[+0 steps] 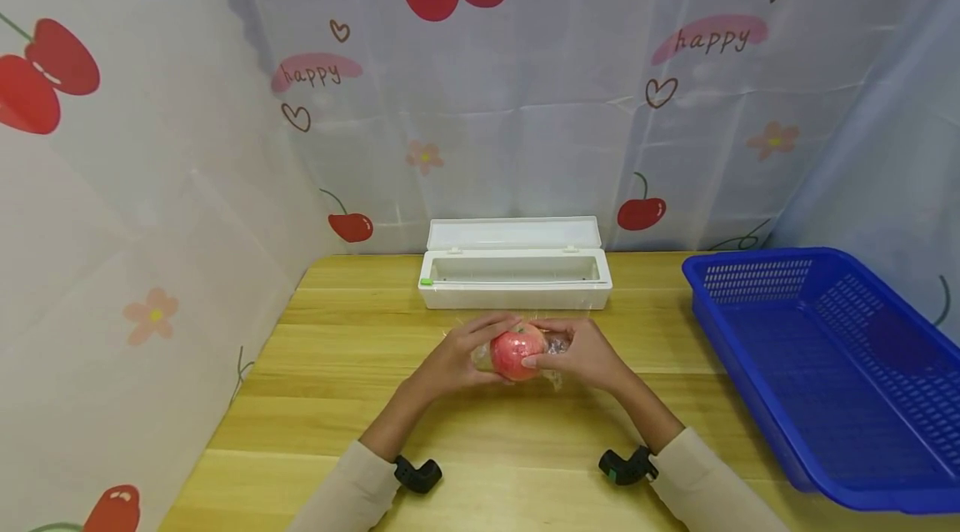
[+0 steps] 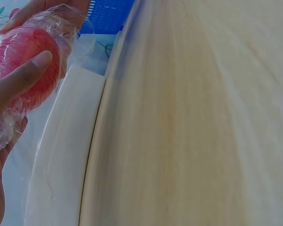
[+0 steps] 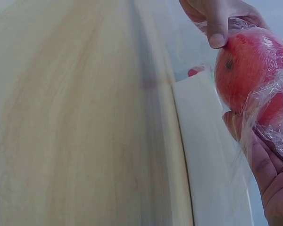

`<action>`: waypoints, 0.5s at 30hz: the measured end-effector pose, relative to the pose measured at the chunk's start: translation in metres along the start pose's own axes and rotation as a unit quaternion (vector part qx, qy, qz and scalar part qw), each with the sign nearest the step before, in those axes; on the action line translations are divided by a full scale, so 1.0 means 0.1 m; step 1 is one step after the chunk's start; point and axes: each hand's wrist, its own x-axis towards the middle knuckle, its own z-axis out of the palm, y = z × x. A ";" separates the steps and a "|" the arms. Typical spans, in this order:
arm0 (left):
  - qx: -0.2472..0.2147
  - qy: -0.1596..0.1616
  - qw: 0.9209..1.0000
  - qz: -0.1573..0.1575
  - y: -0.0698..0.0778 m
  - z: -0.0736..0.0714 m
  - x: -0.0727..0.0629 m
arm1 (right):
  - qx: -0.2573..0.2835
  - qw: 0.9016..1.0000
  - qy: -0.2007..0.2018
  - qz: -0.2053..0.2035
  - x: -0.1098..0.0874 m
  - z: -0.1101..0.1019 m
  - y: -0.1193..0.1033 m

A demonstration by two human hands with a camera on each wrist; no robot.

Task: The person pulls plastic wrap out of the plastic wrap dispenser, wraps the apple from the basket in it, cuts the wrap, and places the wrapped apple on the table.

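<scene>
A red apple (image 1: 517, 353) wrapped in clear plastic film is held between both hands over the table. My left hand (image 1: 471, 351) grips its left side, and its thumb (image 2: 23, 77) lies across the fruit in the left wrist view. On the other side my right hand (image 1: 579, 355) holds the apple, thumb on its front and fingers behind. Bunched plastic film (image 3: 273, 103) gathers at the apple's sides, crinkled against the right fingers. Just beyond the hands stands a white plastic wrap dispenser box (image 1: 516, 298), lid raised, with a green slide cutter (image 1: 426, 282) at its left end.
To the right, a blue perforated basket (image 1: 813, 399) stands by the table edge. The wooden table (image 1: 360, 407) is bordered by cherry-print curtains (image 1: 480, 98) at the back and sides. A black camera mount sits on each wrist.
</scene>
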 end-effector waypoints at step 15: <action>-0.015 0.018 1.000 0.002 -0.02 -0.03 0.01 | 0.022 0.998 -0.060 -0.019 -0.01 0.01 -0.10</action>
